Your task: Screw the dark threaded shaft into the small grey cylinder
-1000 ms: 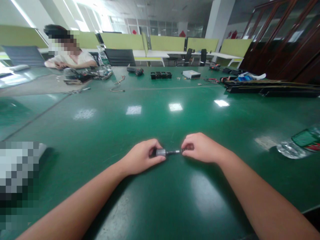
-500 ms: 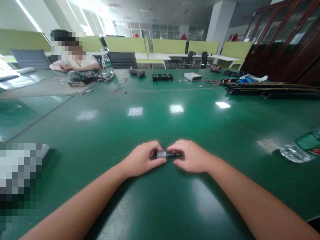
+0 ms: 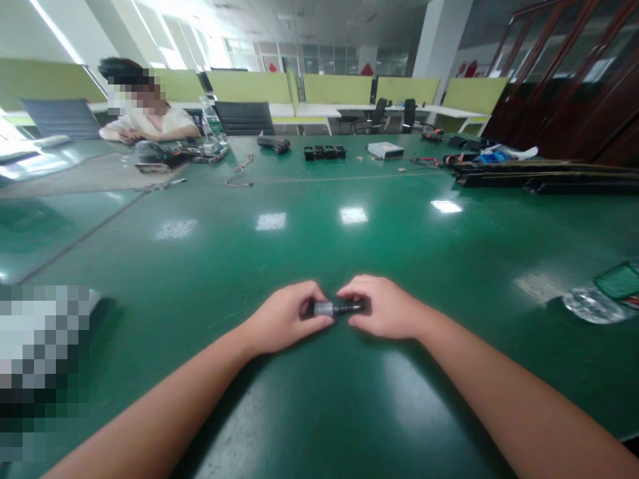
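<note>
In the head view, the left hand (image 3: 287, 316) rests near the middle of a glossy green tabletop (image 3: 299, 412). Its grip is narrowed around a small grey cylindrical part with a thin dark shaft (image 3: 323, 309), the thumb along the near side and the index finger curled over the far side. The part lies on its side, low over the surface, its shaft directed toward the right hand (image 3: 384, 307). There the grip stands part-way wide: thumb and index fingertip are apart, with the shaft's tip in the gap between them. Whether the hidden fingers touch it, I cannot tell.

Well to the right lies a clear plastic bottle with a green label (image 3: 594, 305), cut off by the frame edge. At the left edge is a pale boxy object (image 3: 40, 332), mostly blurred out. Along the far side are a thin pale cable (image 3: 239, 174), a black segmented block (image 3: 324, 153), a flat silvery box (image 3: 385, 150) and long black strips (image 3: 549, 177). A seated person in a white top (image 3: 174, 122) is at the far left.
</note>
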### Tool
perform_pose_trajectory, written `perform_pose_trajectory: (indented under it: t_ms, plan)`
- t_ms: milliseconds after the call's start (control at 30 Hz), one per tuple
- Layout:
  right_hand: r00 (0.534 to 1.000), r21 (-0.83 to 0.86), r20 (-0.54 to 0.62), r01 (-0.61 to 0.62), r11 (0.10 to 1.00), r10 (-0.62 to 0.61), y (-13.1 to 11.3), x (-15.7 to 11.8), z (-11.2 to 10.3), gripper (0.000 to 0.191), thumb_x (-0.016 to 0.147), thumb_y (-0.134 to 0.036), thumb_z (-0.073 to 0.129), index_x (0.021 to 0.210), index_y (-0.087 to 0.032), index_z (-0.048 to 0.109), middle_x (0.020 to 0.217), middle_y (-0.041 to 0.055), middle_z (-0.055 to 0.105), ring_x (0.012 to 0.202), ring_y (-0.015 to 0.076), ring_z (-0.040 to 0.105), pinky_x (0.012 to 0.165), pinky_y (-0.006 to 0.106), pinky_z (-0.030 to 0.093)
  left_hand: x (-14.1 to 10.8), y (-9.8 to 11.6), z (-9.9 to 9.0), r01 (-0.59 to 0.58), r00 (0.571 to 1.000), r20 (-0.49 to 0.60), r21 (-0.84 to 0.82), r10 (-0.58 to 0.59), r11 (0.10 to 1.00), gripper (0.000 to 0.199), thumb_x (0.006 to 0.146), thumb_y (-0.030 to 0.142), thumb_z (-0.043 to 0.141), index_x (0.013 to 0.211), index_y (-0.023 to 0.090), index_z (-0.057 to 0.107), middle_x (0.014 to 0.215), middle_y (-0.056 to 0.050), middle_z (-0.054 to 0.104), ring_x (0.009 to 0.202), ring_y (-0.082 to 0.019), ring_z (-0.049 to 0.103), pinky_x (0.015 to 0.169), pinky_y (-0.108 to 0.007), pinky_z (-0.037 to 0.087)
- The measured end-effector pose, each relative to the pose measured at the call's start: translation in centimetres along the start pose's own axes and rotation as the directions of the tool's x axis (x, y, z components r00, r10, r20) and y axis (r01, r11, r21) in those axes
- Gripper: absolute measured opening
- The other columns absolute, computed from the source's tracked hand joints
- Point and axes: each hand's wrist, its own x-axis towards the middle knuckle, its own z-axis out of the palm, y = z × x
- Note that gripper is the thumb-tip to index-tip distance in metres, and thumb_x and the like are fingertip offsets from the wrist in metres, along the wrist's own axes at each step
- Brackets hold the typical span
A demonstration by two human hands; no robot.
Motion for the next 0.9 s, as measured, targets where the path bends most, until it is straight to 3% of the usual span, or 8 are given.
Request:
perform_pose_trajectory:
  t_ms: [900]
  plan:
    - [0.998, -0.038, -0.059, 0.034, 0.999, -0.036, -0.7, 0.4, 1.2, 0.014, 0.077, -0.015, 0.069, 0.09, -0.017, 0.072, 0.082, 0.0033, 0.068, 0.078, 0.0154, 0.058, 0.071, 0.027, 0.044, 0.0, 0.3, 0.0, -0.001, 1.0, 0.001, -0.011, 0.001, 1.0, 0.03, 0.086, 0.047, 0.063, 0.092, 0.018, 0.061, 0.076, 0.001, 0.059, 0.067, -0.015, 0.052, 0.06, -0.024, 0.036]
